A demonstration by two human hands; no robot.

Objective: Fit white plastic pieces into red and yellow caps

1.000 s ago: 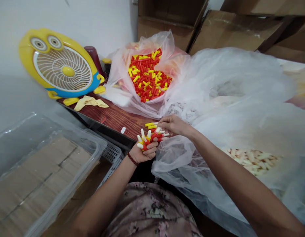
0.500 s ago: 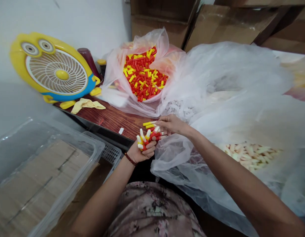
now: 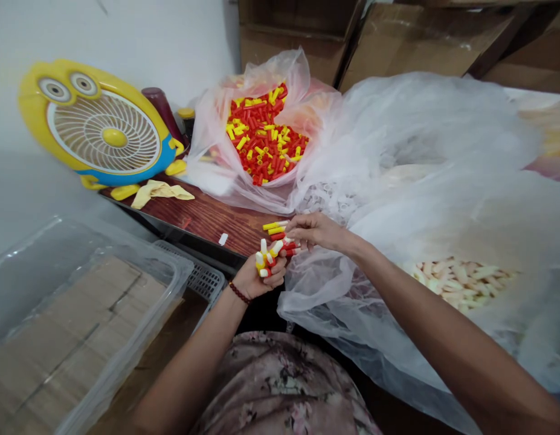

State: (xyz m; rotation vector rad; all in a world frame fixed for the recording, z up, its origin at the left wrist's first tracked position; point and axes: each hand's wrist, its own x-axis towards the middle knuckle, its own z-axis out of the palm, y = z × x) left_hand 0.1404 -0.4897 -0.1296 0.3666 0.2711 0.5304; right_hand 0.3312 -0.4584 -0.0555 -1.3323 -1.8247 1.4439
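Note:
My left hand (image 3: 260, 279) is closed around a bunch of small red and yellow plastic pieces with white tips (image 3: 267, 257), held over the front edge of the wooden table (image 3: 202, 216). My right hand (image 3: 315, 231) is pinched on more of these pieces (image 3: 278, 231), just right of and above the left hand's bunch. An open clear bag (image 3: 225, 169) at the back holds a heap of loose red and yellow caps (image 3: 264, 134). A second clear bag (image 3: 424, 199) under my right forearm holds pale cream pieces (image 3: 456, 281).
A yellow cartoon desk fan (image 3: 101, 127) stands at the table's left, with a yellow cloth (image 3: 159, 191) and a dark bottle (image 3: 164, 112) beside it. A clear plastic bin (image 3: 80, 326) with cardboard and a white basket (image 3: 200, 279) sit lower left. Cardboard boxes (image 3: 397, 42) stand behind.
The left hand's bunch looks smaller and tighter now, and the right hand has drawn several pieces slightly away from it. Both hands stay in nearly the same spot.

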